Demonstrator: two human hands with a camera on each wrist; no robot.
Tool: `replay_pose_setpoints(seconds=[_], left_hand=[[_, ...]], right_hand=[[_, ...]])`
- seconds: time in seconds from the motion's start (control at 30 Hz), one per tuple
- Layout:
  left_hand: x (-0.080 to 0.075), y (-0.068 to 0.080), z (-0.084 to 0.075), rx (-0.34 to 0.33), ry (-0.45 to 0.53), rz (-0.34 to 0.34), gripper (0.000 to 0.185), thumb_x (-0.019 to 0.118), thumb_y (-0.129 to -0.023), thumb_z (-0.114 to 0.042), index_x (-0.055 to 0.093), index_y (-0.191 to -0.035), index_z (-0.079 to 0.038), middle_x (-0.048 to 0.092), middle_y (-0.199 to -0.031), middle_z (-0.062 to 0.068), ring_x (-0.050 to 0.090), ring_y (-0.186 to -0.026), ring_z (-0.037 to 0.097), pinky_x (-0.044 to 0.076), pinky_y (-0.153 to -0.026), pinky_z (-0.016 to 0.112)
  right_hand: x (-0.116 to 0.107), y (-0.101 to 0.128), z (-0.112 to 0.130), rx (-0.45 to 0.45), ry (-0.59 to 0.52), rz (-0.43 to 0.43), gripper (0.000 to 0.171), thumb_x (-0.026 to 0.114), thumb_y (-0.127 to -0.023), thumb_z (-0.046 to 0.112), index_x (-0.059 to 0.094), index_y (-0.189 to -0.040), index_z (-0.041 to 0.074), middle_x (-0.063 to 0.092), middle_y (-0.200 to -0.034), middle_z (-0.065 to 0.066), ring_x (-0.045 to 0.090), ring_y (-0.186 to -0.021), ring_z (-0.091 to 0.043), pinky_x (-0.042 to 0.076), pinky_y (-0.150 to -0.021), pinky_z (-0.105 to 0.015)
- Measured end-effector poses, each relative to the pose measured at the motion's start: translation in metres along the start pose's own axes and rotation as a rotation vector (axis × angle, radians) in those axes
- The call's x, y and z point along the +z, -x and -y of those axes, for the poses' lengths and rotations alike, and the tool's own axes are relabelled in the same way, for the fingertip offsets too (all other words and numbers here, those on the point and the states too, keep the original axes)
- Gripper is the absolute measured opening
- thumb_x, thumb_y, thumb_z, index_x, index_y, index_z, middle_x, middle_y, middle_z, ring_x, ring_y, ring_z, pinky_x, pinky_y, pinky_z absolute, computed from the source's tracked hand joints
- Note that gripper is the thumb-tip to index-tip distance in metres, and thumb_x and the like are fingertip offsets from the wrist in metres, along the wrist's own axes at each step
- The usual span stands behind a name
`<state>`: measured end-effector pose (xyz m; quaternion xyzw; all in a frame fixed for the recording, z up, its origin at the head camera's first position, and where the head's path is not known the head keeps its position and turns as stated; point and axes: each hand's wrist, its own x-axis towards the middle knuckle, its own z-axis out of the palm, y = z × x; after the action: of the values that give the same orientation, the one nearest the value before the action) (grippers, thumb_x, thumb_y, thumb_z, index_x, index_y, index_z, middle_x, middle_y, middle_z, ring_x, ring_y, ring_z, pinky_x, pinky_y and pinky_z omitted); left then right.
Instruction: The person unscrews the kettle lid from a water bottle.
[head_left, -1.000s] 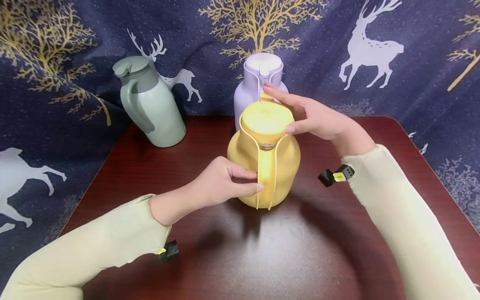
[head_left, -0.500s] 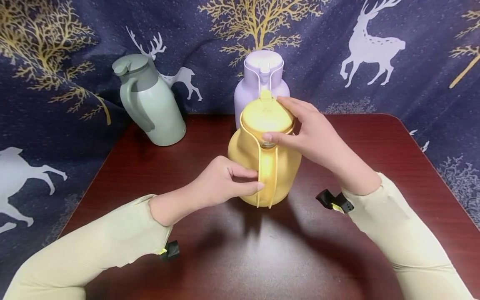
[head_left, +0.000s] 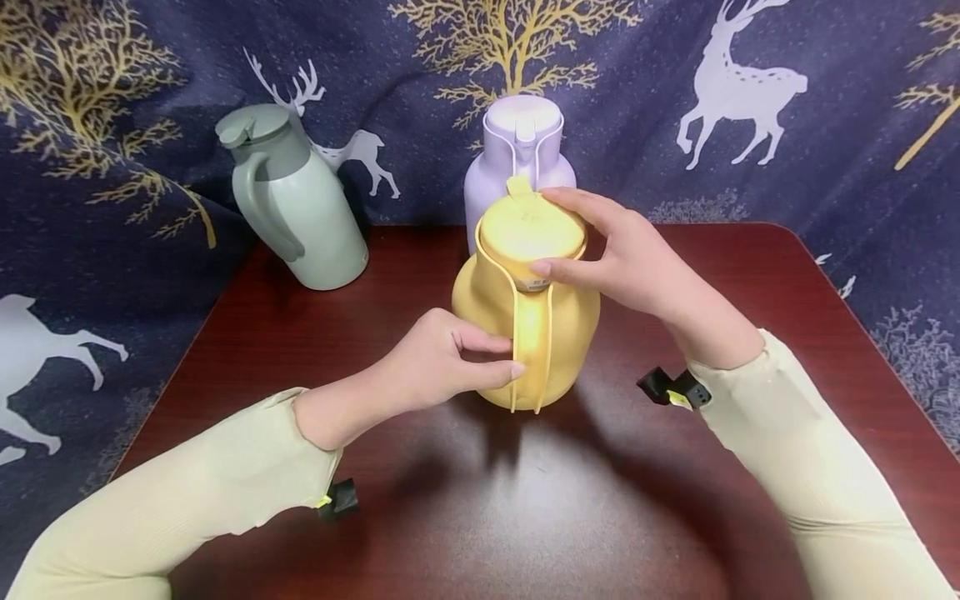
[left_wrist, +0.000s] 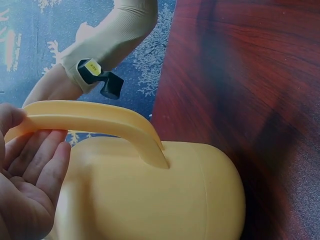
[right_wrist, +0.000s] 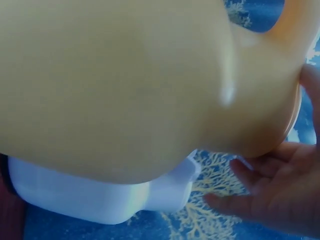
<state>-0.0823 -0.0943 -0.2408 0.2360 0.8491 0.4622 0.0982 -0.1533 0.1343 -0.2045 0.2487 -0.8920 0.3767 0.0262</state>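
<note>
A yellow jug (head_left: 525, 321) stands upright near the middle of a dark red wooden table (head_left: 465, 500), its handle (head_left: 531, 346) turned toward the person. The left hand (head_left: 438, 362) grasps that handle low down from the left side, with the thumb lying across the front of it and the fingers curled in behind; in the left wrist view the fingers (left_wrist: 37, 160) sit under the curved yellow handle (left_wrist: 95, 122), against the body of the jug (left_wrist: 150, 195). The right hand (head_left: 626, 258) clasps the round yellow lid (head_left: 532, 233) on top of the jug from the right, with the thumb pressed on the near rim and the fingers reaching round the far edge beside the small raised tab. In the right wrist view the jug (right_wrist: 125, 85) fills most of the picture, and the fingers (right_wrist: 250, 180) curve round the neck under the lid. Just behind the yellow jug, and partly hidden by it, stands a pale purple jug (head_left: 517, 158) with a white lid. A green jug (head_left: 296, 212) stands at the back left corner of the table, well apart from the other two. Both arms wear pale cream sleeves (head_left: 187, 500). A dark blue cloth (head_left: 825, 150) printed with white deer and golden trees hangs behind and around the table.
</note>
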Motion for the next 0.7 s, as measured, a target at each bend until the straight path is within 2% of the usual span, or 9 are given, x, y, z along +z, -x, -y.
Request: replay_pose_setpoints(seconds=[0.13,0.2,0.27,0.43,0.6,0.7], left_hand=[[0.000,0.000,0.000,0.006,-0.002,-0.001,0.021,0.078,-0.082,-0.018,0.079,-0.102,-0.010,0.079,-0.092,0.002,0.067,-0.087,0.002,0.056,-0.079,0.024],[0.000,0.000,0.001,0.012,-0.002,-0.003,0.021,0.078,-0.082,-0.018,0.079,-0.102,-0.010,0.079,-0.091,0.002,0.068,-0.086,0.002,0.056,-0.079,0.024],[0.000,0.000,0.002,0.017,-0.002,-0.004,0.021,0.078,-0.082,-0.017,0.079,-0.101,-0.010,0.079,-0.091,0.003,0.068,-0.086,0.002,0.057,-0.078,0.024],[0.000,0.000,0.002,0.013,0.003,-0.003,0.022,0.078,-0.082,-0.017,0.079,-0.101,-0.008,0.079,-0.092,0.004,0.068,-0.087,0.003,0.057,-0.080,0.025],[0.000,0.000,0.001,0.008,0.008,0.009,0.022,0.078,-0.082,-0.017,0.078,-0.103,-0.008,0.079,-0.093,0.004,0.069,-0.089,0.004,0.057,-0.081,0.025],[0.000,0.000,0.001,0.006,0.008,0.008,0.022,0.078,-0.082,-0.017,0.078,-0.102,-0.008,0.079,-0.093,0.004,0.068,-0.089,0.004,0.057,-0.081,0.025]], right_hand=[[-0.003,-0.004,-0.006,-0.018,-0.065,0.053,0.069,0.078,-0.085,0.019,0.048,-0.147,0.018,0.059,-0.139,-0.009,0.060,-0.111,-0.026,0.046,-0.089,-0.026],[-0.005,-0.007,-0.009,-0.026,-0.104,0.089,0.069,0.077,-0.085,0.016,0.047,-0.147,0.018,0.060,-0.137,-0.010,0.063,-0.108,-0.026,0.048,-0.084,-0.020],[-0.007,-0.011,-0.013,-0.037,-0.138,0.131,0.070,0.077,-0.085,0.013,0.046,-0.148,0.019,0.061,-0.135,-0.011,0.064,-0.108,-0.021,0.049,-0.084,-0.017],[-0.014,-0.024,-0.024,-0.058,-0.204,0.241,0.071,0.076,-0.085,0.007,0.045,-0.148,0.017,0.060,-0.137,-0.012,0.063,-0.109,-0.006,0.052,-0.088,-0.018],[-0.026,-0.034,-0.028,-0.102,-0.219,0.357,0.071,0.077,-0.084,0.008,0.045,-0.147,0.013,0.058,-0.141,-0.012,0.059,-0.118,-0.005,0.049,-0.095,-0.018],[-0.029,-0.039,-0.033,-0.139,-0.286,0.433,0.071,0.075,-0.085,0.007,0.042,-0.148,0.011,0.059,-0.138,-0.009,0.058,-0.121,-0.007,0.048,-0.098,-0.019]])
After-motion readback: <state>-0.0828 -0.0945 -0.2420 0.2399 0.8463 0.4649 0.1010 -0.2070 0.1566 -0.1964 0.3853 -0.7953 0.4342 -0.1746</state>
